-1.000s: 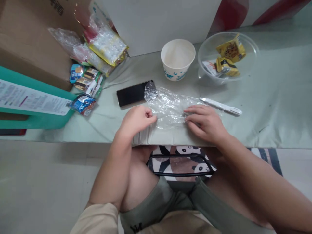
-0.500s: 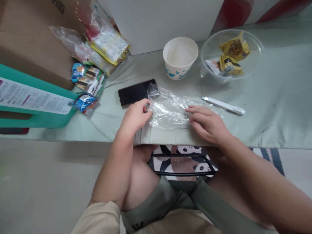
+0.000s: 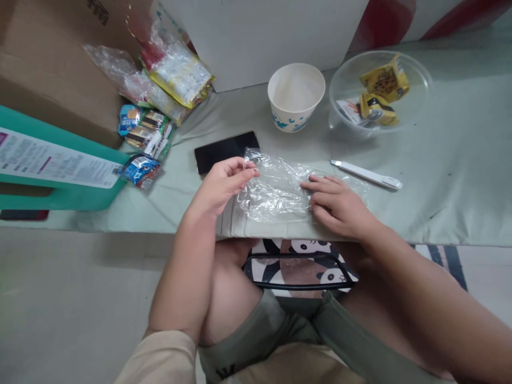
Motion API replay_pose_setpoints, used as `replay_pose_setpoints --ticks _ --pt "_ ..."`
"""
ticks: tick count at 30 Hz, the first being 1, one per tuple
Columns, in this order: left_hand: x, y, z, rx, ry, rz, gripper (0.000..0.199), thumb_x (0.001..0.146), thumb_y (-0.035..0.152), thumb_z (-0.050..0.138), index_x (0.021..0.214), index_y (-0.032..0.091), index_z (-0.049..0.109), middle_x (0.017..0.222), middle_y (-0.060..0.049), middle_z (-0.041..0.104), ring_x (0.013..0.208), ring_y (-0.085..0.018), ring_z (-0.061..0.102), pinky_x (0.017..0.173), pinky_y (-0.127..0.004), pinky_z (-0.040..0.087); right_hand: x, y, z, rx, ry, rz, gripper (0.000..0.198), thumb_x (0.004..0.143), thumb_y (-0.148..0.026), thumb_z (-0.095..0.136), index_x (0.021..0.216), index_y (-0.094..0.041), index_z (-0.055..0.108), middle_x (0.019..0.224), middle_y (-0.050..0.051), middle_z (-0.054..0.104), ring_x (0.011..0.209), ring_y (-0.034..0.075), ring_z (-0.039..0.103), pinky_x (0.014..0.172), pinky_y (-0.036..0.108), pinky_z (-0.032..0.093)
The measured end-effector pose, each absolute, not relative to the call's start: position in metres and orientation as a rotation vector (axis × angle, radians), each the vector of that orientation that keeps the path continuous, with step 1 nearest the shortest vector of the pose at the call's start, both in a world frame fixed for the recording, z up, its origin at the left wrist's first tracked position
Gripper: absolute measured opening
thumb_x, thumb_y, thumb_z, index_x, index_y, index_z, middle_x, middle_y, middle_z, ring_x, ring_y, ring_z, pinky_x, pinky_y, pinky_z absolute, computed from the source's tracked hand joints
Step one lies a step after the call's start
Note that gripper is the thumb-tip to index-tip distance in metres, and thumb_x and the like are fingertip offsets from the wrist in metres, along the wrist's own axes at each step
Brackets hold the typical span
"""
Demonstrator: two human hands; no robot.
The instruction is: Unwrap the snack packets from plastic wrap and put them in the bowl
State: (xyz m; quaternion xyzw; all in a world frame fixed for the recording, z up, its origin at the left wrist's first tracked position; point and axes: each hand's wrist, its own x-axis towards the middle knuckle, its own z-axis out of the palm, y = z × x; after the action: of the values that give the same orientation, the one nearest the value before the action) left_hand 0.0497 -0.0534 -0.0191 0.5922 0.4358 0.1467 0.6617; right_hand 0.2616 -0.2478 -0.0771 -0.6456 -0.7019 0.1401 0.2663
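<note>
A crinkled clear plastic bag (image 3: 276, 186) lies on the cloth-covered table in front of me. My left hand (image 3: 224, 184) pinches its left edge between thumb and fingers, lifting that side slightly. Flat on the bag's right part rests my right hand (image 3: 338, 205), its fingers stretched out and holding nothing. Just behind the left hand is a black phone (image 3: 224, 151), its right end partly under the bag. A white utility knife (image 3: 366, 174) lies beyond my right hand, apart from it.
A paper bowl (image 3: 296, 98) and a clear plastic tub (image 3: 420, 90) with yellow snack packets stand at the back. Small snack packs (image 3: 148, 130) and bagged goods (image 3: 180, 69) lie at the left, beside a green carton (image 3: 80, 197) and a cardboard box (image 3: 52, 69).
My left hand has closed on the bag's left edge and raised it a little. The bag has shifted slightly toward me. My right hand stays nearly in place.
</note>
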Motion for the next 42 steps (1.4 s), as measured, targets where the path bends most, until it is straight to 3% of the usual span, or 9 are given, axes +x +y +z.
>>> replay_pose_setpoints --ticks 4,9,15,27,30,35,42 --pt "0.050 -0.054 -0.022 1.341 0.985 0.327 0.030 0.061 0.029 0.083 0.084 0.019 0.066 0.075 -0.001 0.063 0.059 -0.008 0.043 0.050 -0.022 0.027 0.260 -0.248 -0.077 -1.767 -1.872 0.390 0.025 0.094 -0.024 0.048 0.079 -0.024 0.068 0.138 0.005 0.072 0.139 0.034 0.061 0.114 0.064 0.051" --pt "0.050 -0.054 -0.019 1.350 0.960 0.354 0.020 0.065 0.024 0.076 0.075 0.019 0.060 0.067 0.004 0.051 0.055 -0.006 0.035 0.050 -0.023 0.025 0.261 -0.248 -0.078 -1.763 -1.858 0.400 0.024 0.094 -0.024 0.050 0.079 -0.024 0.068 0.136 0.005 0.074 0.139 0.033 0.061 0.114 0.063 0.050" --pt "0.050 -0.055 -0.015 1.298 0.978 0.323 0.023 0.064 0.024 0.076 0.076 0.019 0.057 0.069 0.002 0.058 0.052 -0.005 0.037 0.048 -0.022 0.022 0.261 -0.247 -0.078 -1.771 -1.851 0.403 0.023 0.094 -0.023 0.050 0.079 -0.023 0.068 0.136 0.005 0.074 0.140 0.033 0.061 0.115 0.063 0.049" --pt "0.050 -0.052 -0.011 1.182 1.035 0.331 0.018 0.058 0.017 0.078 0.072 0.017 0.066 0.069 -0.002 0.069 0.044 -0.001 0.034 0.041 -0.018 0.016 0.260 -0.247 -0.079 -1.759 -1.858 0.361 0.023 0.094 -0.023 0.050 0.079 -0.022 0.068 0.133 0.006 0.075 0.137 0.034 0.063 0.112 0.062 0.051" --pt "0.048 -0.050 -0.012 1.123 1.058 0.345 0.020 0.059 0.018 0.083 0.074 0.017 0.070 0.072 -0.002 0.071 0.046 -0.001 0.041 0.040 -0.016 0.022 0.260 -0.247 -0.079 -1.761 -1.851 0.362 0.023 0.094 -0.023 0.051 0.079 -0.023 0.069 0.132 0.007 0.076 0.137 0.034 0.064 0.112 0.062 0.051" --pt "0.048 -0.049 -0.015 1.059 1.020 0.395 0.019 0.060 0.020 0.088 0.072 0.017 0.073 0.065 0.003 0.063 0.049 -0.002 0.051 0.046 -0.014 0.042 0.260 -0.246 -0.079 -1.773 -1.842 0.362 0.024 0.094 -0.023 0.051 0.079 -0.023 0.070 0.132 0.007 0.076 0.136 0.033 0.064 0.112 0.062 0.051" --pt "0.048 -0.050 -0.013 1.060 1.026 0.388 0.018 0.062 0.018 0.087 0.077 0.017 0.076 0.075 0.000 0.072 0.044 0.001 0.041 0.036 -0.013 0.019 0.260 -0.245 -0.077 -1.753 -1.861 0.353 0.024 0.094 -0.024 0.051 0.079 -0.022 0.069 0.130 0.008 0.076 0.134 0.034 0.066 0.110 0.062 0.053"
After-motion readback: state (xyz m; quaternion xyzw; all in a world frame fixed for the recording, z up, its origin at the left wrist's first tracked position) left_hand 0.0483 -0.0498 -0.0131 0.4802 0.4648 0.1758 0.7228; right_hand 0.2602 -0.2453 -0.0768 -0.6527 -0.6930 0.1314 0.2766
